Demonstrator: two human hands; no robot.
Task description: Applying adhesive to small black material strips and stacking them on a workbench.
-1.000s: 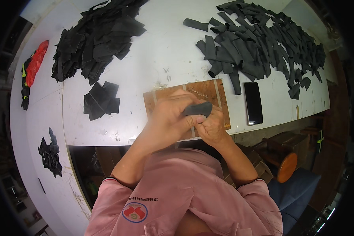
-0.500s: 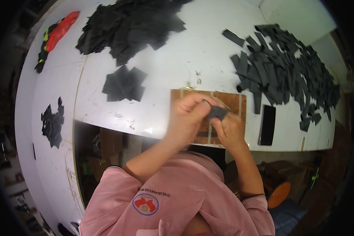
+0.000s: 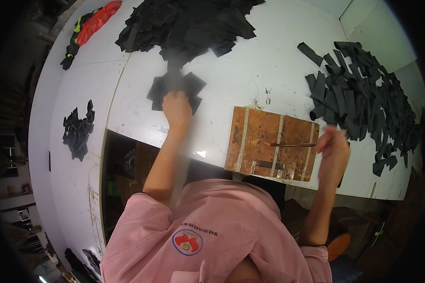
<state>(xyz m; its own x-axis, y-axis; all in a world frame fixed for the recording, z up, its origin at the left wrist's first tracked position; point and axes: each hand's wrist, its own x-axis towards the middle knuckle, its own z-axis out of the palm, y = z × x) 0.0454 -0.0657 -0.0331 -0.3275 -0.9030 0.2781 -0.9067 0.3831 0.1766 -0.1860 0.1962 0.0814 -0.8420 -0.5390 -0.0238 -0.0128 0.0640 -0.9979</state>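
Note:
My left hand (image 3: 177, 107) reaches to the small stack of black fabric pieces (image 3: 157, 89). Its fingers are closed on a black fabric piece (image 3: 175, 78), smeared by motion, that stretches from the fingertips toward the large heap. My right hand (image 3: 334, 150) is blurred at the right edge of a brown wooden board (image 3: 259, 132). From its pinched fingertips a thin dark rod (image 3: 293, 145) points left over the board. A short dark strip (image 3: 270, 165) lies along the board's near side.
A large heap of black fabric pieces (image 3: 189, 28) covers the far left. Rolled black strips (image 3: 354, 94) spread over the right side. Farther left are a small black pile (image 3: 78, 134) and a red plastic bag (image 3: 97, 23). The white table (image 3: 212, 122) has a cut-out edge near me.
My hands have parted. The left has moved left to the small stack, the right to the board's right edge. The small dark piece they held together is no longer between them, and the board shows.

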